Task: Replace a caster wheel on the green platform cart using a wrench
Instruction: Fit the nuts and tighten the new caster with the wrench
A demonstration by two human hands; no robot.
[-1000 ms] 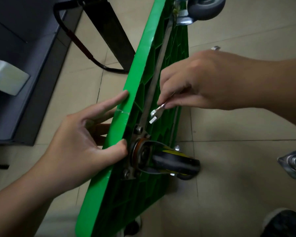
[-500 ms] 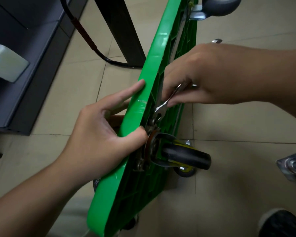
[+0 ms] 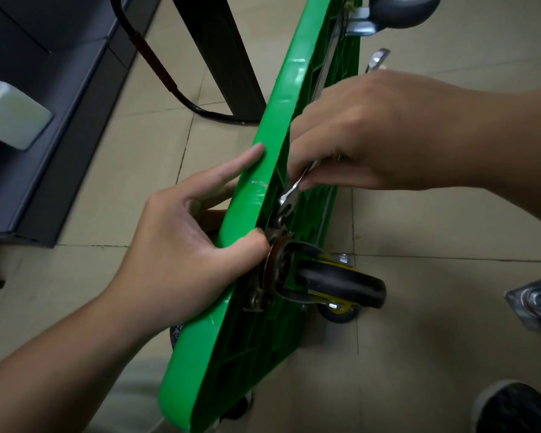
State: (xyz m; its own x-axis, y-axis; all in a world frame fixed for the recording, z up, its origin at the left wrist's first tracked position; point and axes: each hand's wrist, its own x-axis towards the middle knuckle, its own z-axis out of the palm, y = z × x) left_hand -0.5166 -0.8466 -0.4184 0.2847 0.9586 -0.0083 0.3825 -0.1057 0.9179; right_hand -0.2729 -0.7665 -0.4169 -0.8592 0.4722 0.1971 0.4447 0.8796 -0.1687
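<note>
The wrench (image 3: 289, 195), gripped by the right hand (image 3: 388, 135), is now seated on the caster (image 3: 334, 282) bolt; the cart (image 3: 253, 195) is clasped by the left hand (image 3: 181, 254). Turning can begin.

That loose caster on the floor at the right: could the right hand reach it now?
Probably yes: the loose caster lies on open floor, nothing between. But the right hand is holding the wrench.

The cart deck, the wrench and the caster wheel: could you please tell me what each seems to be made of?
Cart deck: glossy green moulded plastic, judging by its sheen and ribbed underside.
Wrench: bright bare metal, likely steel, with mirror-like glints.
Caster wheel: smooth black tread, probably rubber or plastic, in a shiny metal fork.
</note>
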